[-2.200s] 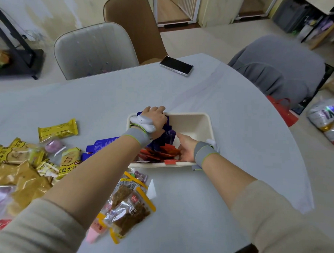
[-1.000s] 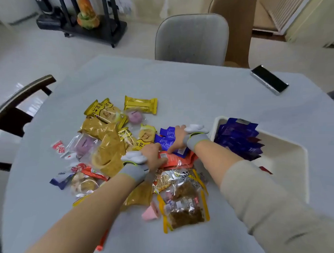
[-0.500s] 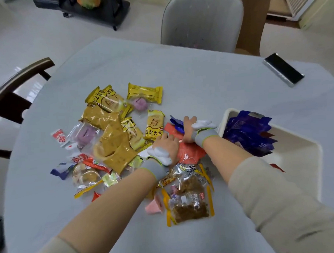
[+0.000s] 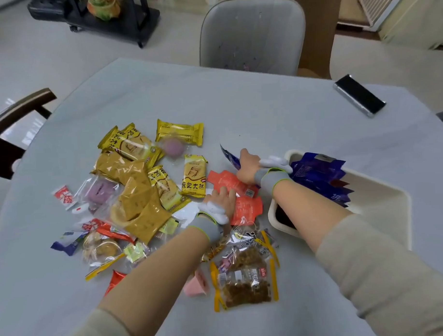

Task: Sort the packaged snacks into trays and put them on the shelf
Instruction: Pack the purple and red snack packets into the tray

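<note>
While the clear packs of brown snack [image 4: 245, 280] lie nearest me on the table [image 4: 263, 111], I see my left hand [image 4: 223, 201] pressing down on an orange packet [image 4: 247, 209], though I cannot tell whether its fingers curl round it. Just beyond, my right hand [image 4: 248, 163] grips a blue packet [image 4: 229, 156] beside the cream tray [image 4: 382, 197], which holds more blue packets [image 4: 318, 174]. Yellow packs [image 4: 137, 170] spread to the left. A phone [image 4: 359, 95] lies far off.

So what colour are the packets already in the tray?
Dark blue packets, seen in the head view, inside the cream tray.
</note>
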`<state>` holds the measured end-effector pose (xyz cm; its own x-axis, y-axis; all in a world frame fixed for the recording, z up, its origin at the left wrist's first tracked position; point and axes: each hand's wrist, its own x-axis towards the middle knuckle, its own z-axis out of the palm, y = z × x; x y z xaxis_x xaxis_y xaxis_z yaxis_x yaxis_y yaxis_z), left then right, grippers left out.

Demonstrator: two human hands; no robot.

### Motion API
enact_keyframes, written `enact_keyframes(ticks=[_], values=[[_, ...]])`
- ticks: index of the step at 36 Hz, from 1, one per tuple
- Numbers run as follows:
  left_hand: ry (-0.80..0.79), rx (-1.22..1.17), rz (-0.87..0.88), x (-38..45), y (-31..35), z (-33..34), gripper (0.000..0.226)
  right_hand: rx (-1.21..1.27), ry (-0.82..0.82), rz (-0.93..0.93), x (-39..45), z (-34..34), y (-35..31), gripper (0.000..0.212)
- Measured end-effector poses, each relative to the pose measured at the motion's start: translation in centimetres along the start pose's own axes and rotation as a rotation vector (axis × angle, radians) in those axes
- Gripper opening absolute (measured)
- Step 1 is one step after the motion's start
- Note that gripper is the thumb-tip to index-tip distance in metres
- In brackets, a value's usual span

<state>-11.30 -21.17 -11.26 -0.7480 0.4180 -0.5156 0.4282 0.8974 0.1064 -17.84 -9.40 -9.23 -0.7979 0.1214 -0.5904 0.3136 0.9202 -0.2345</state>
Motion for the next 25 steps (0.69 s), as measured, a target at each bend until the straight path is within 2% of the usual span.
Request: enact_keyframes(ticks=[2, 4, 6, 8, 11, 14, 16, 18, 20, 23, 25], values=[[-0.108, 0.059, 0.049, 0.3, -0.3, -0.2, 0.088, 0.114, 0.031, -0.006, -0.5, -0.7, -0.1, 0.025], [-0.069, 0.010, 0.086, 0.5, -0.7, 0.1, 0.074, 0.233, 0.091, -0.017, -0.8, -1.4, 0.0, 0.027], [0.039, -0.105, 0.072, 0.2, -1.3, 0.1, 0.067, 0.401, 0.137, -0.029, -1.0, -2.1, 0.1, 0.020], [0.100, -0.315, 0.041, -0.3, -1.6, -0.8, 0.060, 0.612, 0.181, -0.055, -1.4, -3.0, 0.3, 0.014], [0.028, -0.718, -0.042, -0.9, -2.2, -3.0, 0.051, 0.977, 0.229, -0.077, -2.6, -4.6, 0.5, 0.009], [-0.040, -0.976, -0.037, -1.7, -2.7, -4.7, 0.051, 1.227, 0.273, -0.089, -4.2, -6.2, 0.6, 0.007], [-0.038, -1.225, -0.062, -2.7, -2.6, -6.0, 0.043, 1.274, 0.330, -0.103, -5.7, -7.4, 0.8, 0.007], [-0.025, -1.531, -0.129, -2.8, -2.8, -7.0, 0.051, 1.315, 0.349, -0.097, -6.6, -8.0, 1.0, 0.007], [-0.004, -1.728, -0.145, -3.4, -2.4, -8.3, 0.056, 1.349, 0.332, -0.078, -7.9, -8.3, 1.4, 0.007], [0.023, -1.818, -0.089, -4.8, -0.6, -10.7, 0.052, 1.405, 0.266, -0.060, -9.9, -8.2, 2.0, 0.006], [-0.007, -1.835, -0.056, -5.9, 1.2, -12.0, 0.036, 1.403, 0.242, -0.047, -11.3, -7.6, 2.0, 0.008]])
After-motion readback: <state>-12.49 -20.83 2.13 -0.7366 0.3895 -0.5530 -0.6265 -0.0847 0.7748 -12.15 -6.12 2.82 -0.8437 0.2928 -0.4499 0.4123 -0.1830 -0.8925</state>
